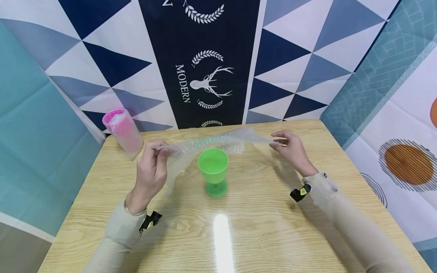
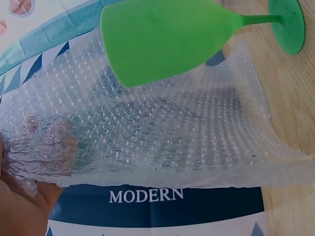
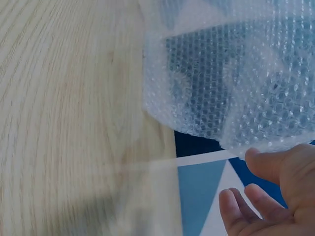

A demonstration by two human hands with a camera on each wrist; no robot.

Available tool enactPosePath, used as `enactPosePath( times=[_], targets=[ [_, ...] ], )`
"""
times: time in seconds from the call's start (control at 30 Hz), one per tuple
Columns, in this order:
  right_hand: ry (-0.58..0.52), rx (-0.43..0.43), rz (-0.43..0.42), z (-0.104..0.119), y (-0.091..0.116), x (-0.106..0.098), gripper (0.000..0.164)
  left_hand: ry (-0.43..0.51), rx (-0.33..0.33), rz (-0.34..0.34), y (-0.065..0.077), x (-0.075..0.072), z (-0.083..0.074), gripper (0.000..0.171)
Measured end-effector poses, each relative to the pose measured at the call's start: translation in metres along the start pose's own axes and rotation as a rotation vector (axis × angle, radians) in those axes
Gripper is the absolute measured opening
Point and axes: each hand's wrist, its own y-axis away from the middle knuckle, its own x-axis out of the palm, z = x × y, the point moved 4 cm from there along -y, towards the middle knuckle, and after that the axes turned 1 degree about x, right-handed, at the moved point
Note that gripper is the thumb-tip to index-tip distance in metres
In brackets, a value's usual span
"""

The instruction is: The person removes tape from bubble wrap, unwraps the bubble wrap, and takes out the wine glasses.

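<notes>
A clear sheet of bubble wrap [image 1: 191,146] stretches between the two hands, above the table and behind a green plastic goblet [image 1: 213,167]. The goblet stands upright on its round foot, apart from both hands. My left hand [image 1: 151,170] pinches one end of the sheet; in the left wrist view the wrap [image 2: 147,132] bunches up at the fingers. My right hand [image 1: 290,149] pinches the opposite corner between thumb and fingers. In the right wrist view the thumb [image 3: 268,164] lies at the edge of the wrap [image 3: 236,83], with the other fingers loosely bent below.
A pink cup-like object rolled in bubble wrap [image 1: 121,127] stands at the table's back left corner. Patterned cloth [image 1: 211,64] hangs behind the wooden table [image 1: 259,227]. Dark camera mounts [image 1: 150,220] sit on both wrists.
</notes>
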Motion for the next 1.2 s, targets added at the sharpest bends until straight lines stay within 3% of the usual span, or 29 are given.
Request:
enactPosePath(
  times=[0.17,0.27,0.4,0.57,0.8,0.93,1.13,1.2],
  targets=[
    [-0.063,0.096,0.034,-0.009,-0.004,0.005,0.034,0.007,-0.022,0.021,0.001,0.001,-0.001,0.034],
    [-0.160,0.163,0.062,-0.014,-0.006,0.007,0.036,-0.003,-0.015,0.039,0.002,0.001,-0.001,0.034],
    [-0.251,0.189,0.086,-0.019,-0.006,0.008,0.039,-0.009,-0.007,0.049,0.003,0.001,0.000,0.034],
    [-0.232,0.165,0.085,-0.018,-0.006,0.006,0.036,-0.004,-0.011,0.053,0.003,0.000,0.001,0.037],
    [-0.143,0.118,-0.021,-0.010,-0.007,-0.008,0.031,-0.037,0.005,0.008,-0.001,-0.003,0.002,0.037],
    [-0.170,0.070,-0.061,-0.002,-0.008,-0.016,0.028,-0.064,0.031,0.000,-0.005,-0.006,0.002,0.034],
    [-0.265,0.016,-0.052,0.011,-0.010,-0.026,0.030,-0.136,0.000,0.009,-0.017,-0.014,0.008,0.008],
    [-0.274,0.004,-0.060,0.014,-0.010,-0.030,0.029,-0.168,-0.007,0.018,-0.023,-0.018,0.009,0.007]
  ],
)
